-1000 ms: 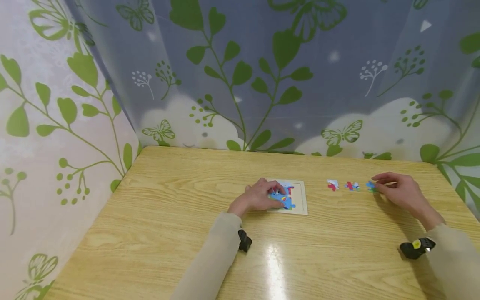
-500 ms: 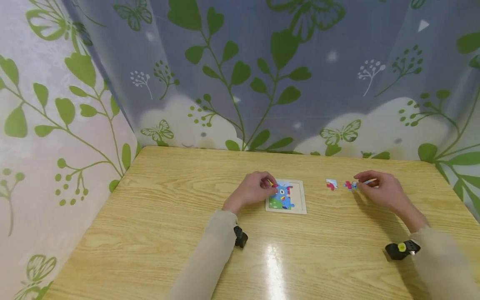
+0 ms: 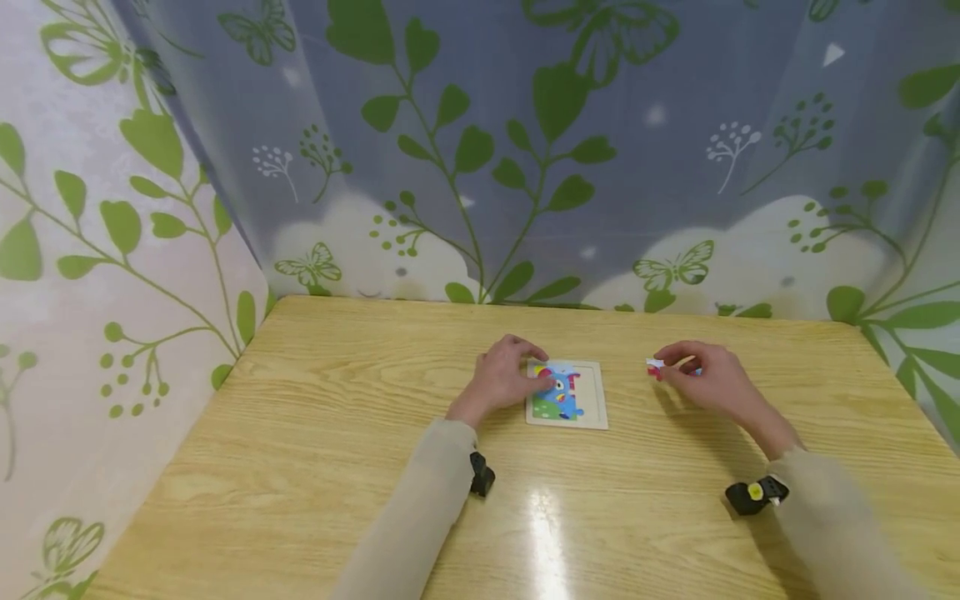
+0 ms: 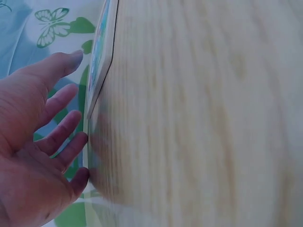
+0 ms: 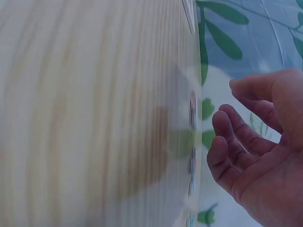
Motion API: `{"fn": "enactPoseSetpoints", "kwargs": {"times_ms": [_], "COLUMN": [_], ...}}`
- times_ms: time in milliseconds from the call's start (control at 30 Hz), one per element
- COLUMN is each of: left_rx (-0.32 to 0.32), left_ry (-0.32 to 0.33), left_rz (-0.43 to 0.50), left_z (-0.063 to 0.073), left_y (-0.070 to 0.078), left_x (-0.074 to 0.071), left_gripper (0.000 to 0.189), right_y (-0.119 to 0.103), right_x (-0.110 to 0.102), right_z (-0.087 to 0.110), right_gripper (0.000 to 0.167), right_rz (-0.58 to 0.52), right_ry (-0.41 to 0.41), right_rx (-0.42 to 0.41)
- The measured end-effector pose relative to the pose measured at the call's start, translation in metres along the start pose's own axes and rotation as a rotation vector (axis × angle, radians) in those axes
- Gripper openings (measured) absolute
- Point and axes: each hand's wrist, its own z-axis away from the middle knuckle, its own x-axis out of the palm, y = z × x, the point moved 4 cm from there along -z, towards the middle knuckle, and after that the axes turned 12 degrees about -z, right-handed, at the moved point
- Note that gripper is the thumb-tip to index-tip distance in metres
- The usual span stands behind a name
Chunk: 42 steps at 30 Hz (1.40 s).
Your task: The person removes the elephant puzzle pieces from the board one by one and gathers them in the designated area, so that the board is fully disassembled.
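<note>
A small jigsaw puzzle [image 3: 555, 400] in a pale square tray [image 3: 592, 423] shows a blue cartoon animal on green. My left hand [image 3: 501, 379] is at its left side with spread fingers. The thumb is over the picture in the head view; contact cannot be told. In the left wrist view the left hand [image 4: 42, 113] holds nothing. My right hand [image 3: 708, 377] hovers over loose puzzle pieces, its fingers loosely bent and holding nothing in the right wrist view. A red and white piece [image 3: 655, 367] lies by its fingertips. Further pieces [image 5: 192, 165] lie below the hand, mostly hidden in the head view.
The wooden table [image 3: 337, 400] carries the tray and pieces. Behind it hangs a leaf and butterfly patterned cloth [image 3: 450, 167], which also covers the left side. Black wrist cameras [image 3: 753, 496] sit on both forearms.
My right hand has moved left along the row of pieces, from the blue one toward the red and white one. My left hand has drawn back from the picture, uncovering more of it.
</note>
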Motion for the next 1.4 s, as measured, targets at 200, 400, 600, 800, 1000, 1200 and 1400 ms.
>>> {"fn": "enactPoseSetpoints", "kwargs": {"times_ms": [200, 400, 600, 800, 1000, 1200, 1400], "left_rx": [0.001, 0.004, 0.006, -0.006, -0.003, 0.02, 0.042], "left_ry": [-0.016, -0.033, -0.055, -0.072, -0.098, -0.117, -0.123], "left_rz": [-0.032, -0.062, -0.071, -0.075, -0.067, -0.074, -0.081], "left_z": [-0.001, -0.002, -0.003, -0.004, -0.004, -0.006, -0.009], "left_y": [-0.003, -0.005, -0.005, -0.005, -0.005, -0.008, -0.011], "left_x": [0.004, 0.006, 0.006, 0.006, 0.006, 0.005, 0.007], "left_gripper": [0.037, 0.034, 0.034, 0.034, 0.034, 0.036, 0.037], "right_y": [-0.01, -0.02, -0.028, -0.031, -0.037, -0.041, -0.043], "right_x": [0.02, 0.036, 0.05, 0.065, 0.075, 0.08, 0.081], "right_z": [-0.009, -0.015, -0.022, -0.028, -0.034, -0.038, -0.04], "right_gripper": [0.024, 0.023, 0.021, 0.019, 0.019, 0.019, 0.021], "right_rz": [-0.026, -0.027, -0.035, -0.038, -0.021, 0.002, 0.027], "right_ry": [-0.043, -0.073, -0.112, -0.152, -0.173, -0.182, -0.185], "right_rx": [-0.012, -0.033, -0.034, -0.027, -0.032, -0.041, -0.03]}}
